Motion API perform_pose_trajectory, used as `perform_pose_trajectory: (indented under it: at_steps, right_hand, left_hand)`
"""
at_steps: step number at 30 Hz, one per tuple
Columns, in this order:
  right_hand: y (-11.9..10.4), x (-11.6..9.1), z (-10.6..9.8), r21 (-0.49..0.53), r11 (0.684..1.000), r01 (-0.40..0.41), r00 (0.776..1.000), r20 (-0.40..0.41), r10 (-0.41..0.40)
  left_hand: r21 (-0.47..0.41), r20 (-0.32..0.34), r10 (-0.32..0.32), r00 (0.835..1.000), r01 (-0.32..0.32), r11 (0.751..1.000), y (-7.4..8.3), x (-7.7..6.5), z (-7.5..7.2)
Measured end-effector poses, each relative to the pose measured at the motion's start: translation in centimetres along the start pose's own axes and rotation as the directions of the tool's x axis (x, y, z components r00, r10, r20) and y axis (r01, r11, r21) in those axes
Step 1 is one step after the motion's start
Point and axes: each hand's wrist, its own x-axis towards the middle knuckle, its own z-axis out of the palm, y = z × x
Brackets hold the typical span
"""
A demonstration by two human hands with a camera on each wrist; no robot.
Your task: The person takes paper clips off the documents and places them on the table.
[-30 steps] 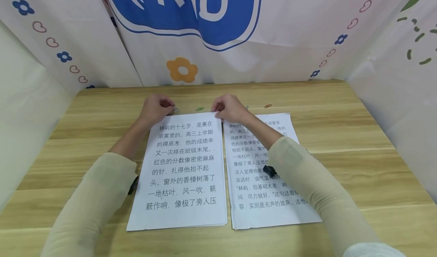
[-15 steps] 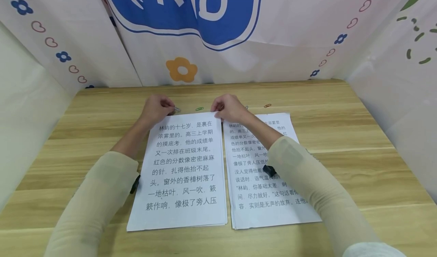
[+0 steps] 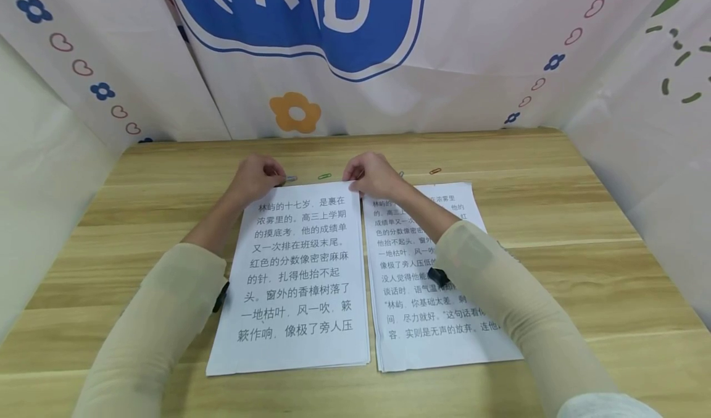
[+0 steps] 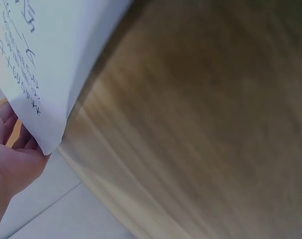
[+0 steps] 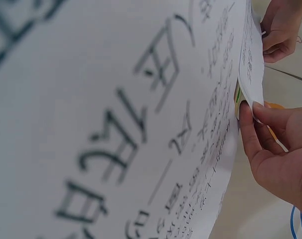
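Two stacks of printed paper lie side by side on the wooden table. At the top left corner of the left stack (image 3: 302, 263), my left hand (image 3: 257, 176) pinches a pale metal paper clip (image 3: 291, 178) between thumb and fingers. The clip sticks out to the right, just beyond the paper's top edge. My right hand (image 3: 373, 176) pinches the same stack's top right corner; in the right wrist view its thumb (image 5: 270, 114) lies on the sheets, which are slightly lifted. My right forearm crosses over the right stack (image 3: 422, 350) and hides part of its text.
Behind the stacks lie a green paper clip (image 3: 324, 176) and a red paper clip (image 3: 436, 171). Another clip (image 3: 401, 175) shows partly beside my right hand. A printed white curtain (image 3: 455, 97) hangs along the table's (image 3: 583, 220) back edge.
The paper clip in my left fingers has turned from slanting to nearly level. My right hand and both stacks stay in place.
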Motion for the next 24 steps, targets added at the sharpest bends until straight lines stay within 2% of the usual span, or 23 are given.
perform_pose_trajectory:
  at_steps: [8, 17, 24]
  right_hand:
    - [-0.13, 0.03, -0.01, 0.000, 1.000, -0.004, 1.000, 0.002, 0.004]
    - [-0.21, 0.00, 0.01, 0.003, 1.000, -0.001, 1.000, 0.005, 0.001]
    - [-0.27, 0.05, 0.08, -0.033, 0.999, 0.000, 1.000, 0.000, 0.000]
  left_hand:
    - [0.031, 0.042, -0.002, 0.999, 0.001, 1.000, 0.28, 0.13, -0.16]
    - [0.045, 0.043, 0.000, 0.999, -0.002, 0.999, 0.26, 0.25, -0.22]
    - [0.041, 0.054, 0.018, 0.998, -0.020, 0.999, -0.24, 0.15, -0.40]
